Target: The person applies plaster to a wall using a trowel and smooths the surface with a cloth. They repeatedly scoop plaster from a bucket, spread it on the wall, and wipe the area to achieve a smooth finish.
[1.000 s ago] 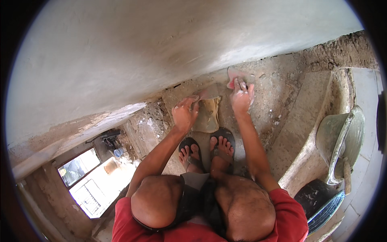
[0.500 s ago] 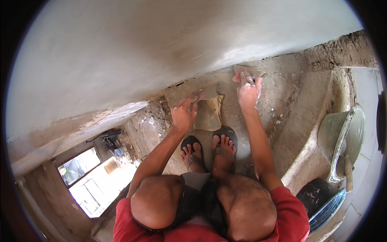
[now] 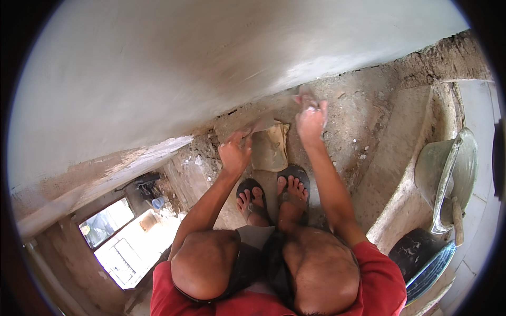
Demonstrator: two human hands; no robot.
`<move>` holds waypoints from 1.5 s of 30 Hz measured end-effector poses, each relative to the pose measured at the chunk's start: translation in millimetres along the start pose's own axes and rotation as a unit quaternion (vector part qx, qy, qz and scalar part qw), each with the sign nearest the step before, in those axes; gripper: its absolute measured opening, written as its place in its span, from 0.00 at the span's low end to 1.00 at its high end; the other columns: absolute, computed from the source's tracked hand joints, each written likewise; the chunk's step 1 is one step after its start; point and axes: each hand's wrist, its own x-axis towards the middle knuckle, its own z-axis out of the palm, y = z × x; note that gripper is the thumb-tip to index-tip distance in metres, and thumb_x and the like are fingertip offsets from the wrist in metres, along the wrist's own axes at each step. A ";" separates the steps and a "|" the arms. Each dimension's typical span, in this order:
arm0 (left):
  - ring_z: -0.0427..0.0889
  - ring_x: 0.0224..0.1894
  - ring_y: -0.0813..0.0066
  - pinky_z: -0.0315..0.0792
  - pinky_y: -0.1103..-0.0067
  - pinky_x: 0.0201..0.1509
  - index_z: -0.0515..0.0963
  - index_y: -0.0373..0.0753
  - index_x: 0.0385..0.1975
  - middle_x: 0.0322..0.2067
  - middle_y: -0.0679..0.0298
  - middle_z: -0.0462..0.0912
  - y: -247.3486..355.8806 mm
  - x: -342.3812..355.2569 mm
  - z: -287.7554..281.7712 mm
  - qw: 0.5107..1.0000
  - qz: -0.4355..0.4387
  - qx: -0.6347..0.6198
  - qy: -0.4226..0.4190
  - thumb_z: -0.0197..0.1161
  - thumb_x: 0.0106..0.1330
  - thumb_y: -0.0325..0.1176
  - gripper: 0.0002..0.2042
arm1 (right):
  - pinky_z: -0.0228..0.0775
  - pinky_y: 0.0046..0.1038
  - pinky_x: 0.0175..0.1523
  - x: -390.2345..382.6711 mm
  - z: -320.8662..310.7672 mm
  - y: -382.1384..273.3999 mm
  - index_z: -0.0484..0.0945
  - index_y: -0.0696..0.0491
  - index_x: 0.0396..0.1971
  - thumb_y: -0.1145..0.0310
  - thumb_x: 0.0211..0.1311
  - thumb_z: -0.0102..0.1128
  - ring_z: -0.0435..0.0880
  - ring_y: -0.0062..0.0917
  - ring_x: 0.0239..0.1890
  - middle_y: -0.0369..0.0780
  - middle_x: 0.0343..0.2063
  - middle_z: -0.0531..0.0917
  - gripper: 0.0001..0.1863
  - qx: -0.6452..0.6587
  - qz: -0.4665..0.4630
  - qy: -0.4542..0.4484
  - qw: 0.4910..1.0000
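Note:
My right hand (image 3: 312,124), its fingers whitened with paste, is closed on a flat scraper (image 3: 304,97) close to the foot of the plastered wall (image 3: 174,68). Motion smears that scraper's edges. Lower and to the left, my left hand (image 3: 235,154) grips another thin flat scraper (image 3: 257,126), also blurred, with its blade pointing toward the wall. Beside this hand, in front of my feet, a crumpled yellowish-tan sheet or bag (image 3: 271,150) lies on the rough floor (image 3: 342,126).
On the right stand a pale, crusted bucket (image 3: 437,163) with a wooden handle (image 3: 457,221) at its rim and a dark bucket (image 3: 416,255) with a blue rim. A raised ledge (image 3: 392,142) runs beside them. A bright window opening (image 3: 132,247) is at the lower left.
My right hand and its scraper have shifted left along the wall's foot. My left hand has moved slightly left, still holding its scraper.

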 end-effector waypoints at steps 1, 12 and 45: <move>0.92 0.45 0.54 0.84 0.65 0.50 0.89 0.41 0.43 0.44 0.58 0.92 -3.4 -1.6 0.8 1.000 -0.004 -0.004 0.008 0.71 0.64 0.31 0.09 | 0.78 0.36 0.42 -2.1 5.0 4.0 0.87 0.59 0.47 0.74 0.74 0.61 0.82 0.32 0.41 0.42 0.34 0.83 0.09 0.016 -0.034 -0.004 0.999; 0.91 0.45 0.48 0.83 0.62 0.50 0.88 0.37 0.39 0.42 0.51 0.91 -14.6 -18.4 -14.9 0.998 -0.054 0.029 0.022 0.73 0.64 0.31 0.07 | 0.74 0.19 0.29 -19.4 -1.5 -14.8 0.85 0.61 0.52 0.74 0.77 0.58 0.83 0.21 0.33 0.40 0.44 0.93 0.12 -0.089 -0.048 -0.034 0.994; 0.77 0.29 0.85 0.73 0.79 0.36 0.90 0.30 0.38 0.25 0.71 0.85 3.8 -21.6 -61.8 0.972 -0.188 -0.132 0.047 0.75 0.67 0.29 0.07 | 0.79 0.40 0.68 -46.7 -24.6 44.6 0.80 0.65 0.64 0.78 0.70 0.51 0.84 0.46 0.66 0.57 0.65 0.82 0.24 -0.172 -0.096 -0.297 0.934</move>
